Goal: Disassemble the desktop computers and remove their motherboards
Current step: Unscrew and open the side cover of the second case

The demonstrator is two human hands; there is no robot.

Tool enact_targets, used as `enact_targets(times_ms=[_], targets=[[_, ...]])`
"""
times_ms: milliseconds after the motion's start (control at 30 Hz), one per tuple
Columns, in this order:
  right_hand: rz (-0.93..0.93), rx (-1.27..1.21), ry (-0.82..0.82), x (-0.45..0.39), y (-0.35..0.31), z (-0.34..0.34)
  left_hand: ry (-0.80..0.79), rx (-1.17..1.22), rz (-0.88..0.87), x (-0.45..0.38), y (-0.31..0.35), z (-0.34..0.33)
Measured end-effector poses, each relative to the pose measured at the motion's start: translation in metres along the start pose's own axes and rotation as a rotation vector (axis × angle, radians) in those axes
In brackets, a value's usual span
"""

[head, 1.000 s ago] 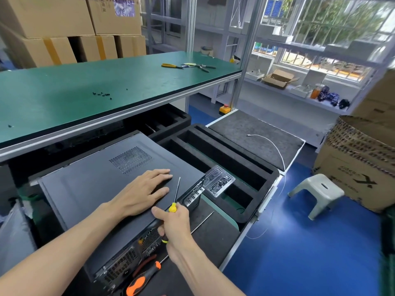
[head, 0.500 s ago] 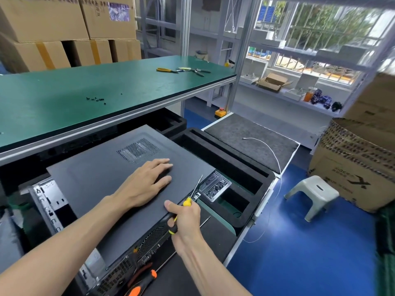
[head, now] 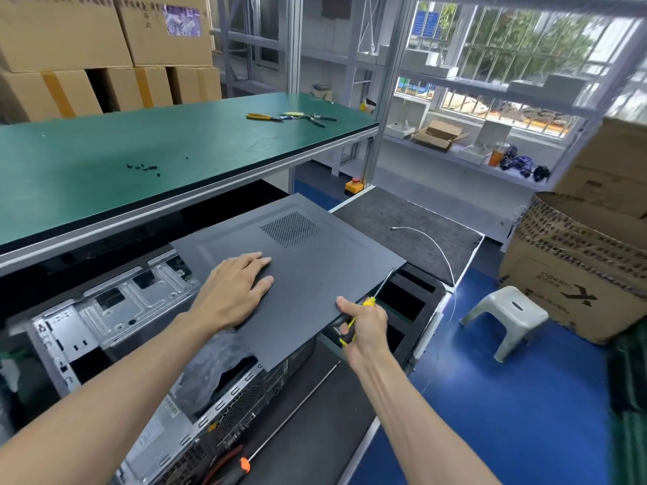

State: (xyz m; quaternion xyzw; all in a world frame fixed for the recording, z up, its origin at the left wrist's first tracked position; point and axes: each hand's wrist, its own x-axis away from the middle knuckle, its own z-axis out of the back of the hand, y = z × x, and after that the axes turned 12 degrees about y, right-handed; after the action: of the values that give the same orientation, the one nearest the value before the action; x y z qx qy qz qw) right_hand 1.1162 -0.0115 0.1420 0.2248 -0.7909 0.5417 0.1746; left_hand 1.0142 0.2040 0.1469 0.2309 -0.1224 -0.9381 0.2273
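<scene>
- Big green workbench (head: 140, 159) runs across the top left, cardboard boxes (head: 87, 47) stacked behind it, a few small black screws (head: 143, 167) lying loose on the mat and pliers (head: 262, 116) further along.
- Desktop computer case (head: 115, 320) lies on its side on the lower black surface below the bench, silver drive cage and rear ports exposed.
- Dark side panel (head: 315, 260), with a mesh vent, sits on top of the case but skewed off to the right, so the left part of the chassis is uncovered.
- Grey plastic stool (head: 507, 316) stands on the blue floor at right, next to a large open carton (head: 577, 267).
- Left hand (head: 234, 288) lies flat on the panel, fingers straight and spread, pressing down.
- Right hand (head: 364, 327) is curled around a yellow-handled screwdriver (head: 371, 299) at the panel's right edge, thumb on top of the panel.
- A second orange-handled screwdriver (head: 290, 411) rests on the black surface by the case's rear.
</scene>
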Motion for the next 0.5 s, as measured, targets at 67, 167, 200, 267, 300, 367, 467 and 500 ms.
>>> enact_targets(times_ms=[67, 167, 200, 267, 300, 367, 467, 500], targets=[[0.02, -0.014, 0.0, -0.01, -0.01, 0.005, -0.013, 0.008, -0.003, -0.004, 0.006, -0.006], [0.04, -0.034, 0.017, -0.025, -0.022, 0.012, -0.035, 0.02, -0.021, -0.013, 0.017, -0.016], [0.041, -0.044, 0.021, -0.03, -0.026, 0.014, -0.043, 0.023, -0.029, -0.016, 0.02, -0.019], [0.04, -0.064, 0.02, -0.038, -0.031, 0.019, -0.053, 0.024, -0.04, -0.021, 0.027, -0.028], [0.04, -0.07, 0.023, -0.042, -0.034, 0.021, -0.058, 0.026, -0.04, -0.024, 0.03, -0.032], [0.047, -0.08, 0.034, -0.051, -0.037, 0.024, -0.075, 0.038, -0.04, -0.029, 0.036, -0.041], [0.05, -0.088, 0.052, -0.065, -0.042, 0.029, -0.093, 0.046, -0.057, -0.036, 0.042, -0.053], [0.051, -0.088, 0.059, -0.07, -0.043, 0.031, -0.1, 0.046, -0.061, -0.038, 0.044, -0.056]])
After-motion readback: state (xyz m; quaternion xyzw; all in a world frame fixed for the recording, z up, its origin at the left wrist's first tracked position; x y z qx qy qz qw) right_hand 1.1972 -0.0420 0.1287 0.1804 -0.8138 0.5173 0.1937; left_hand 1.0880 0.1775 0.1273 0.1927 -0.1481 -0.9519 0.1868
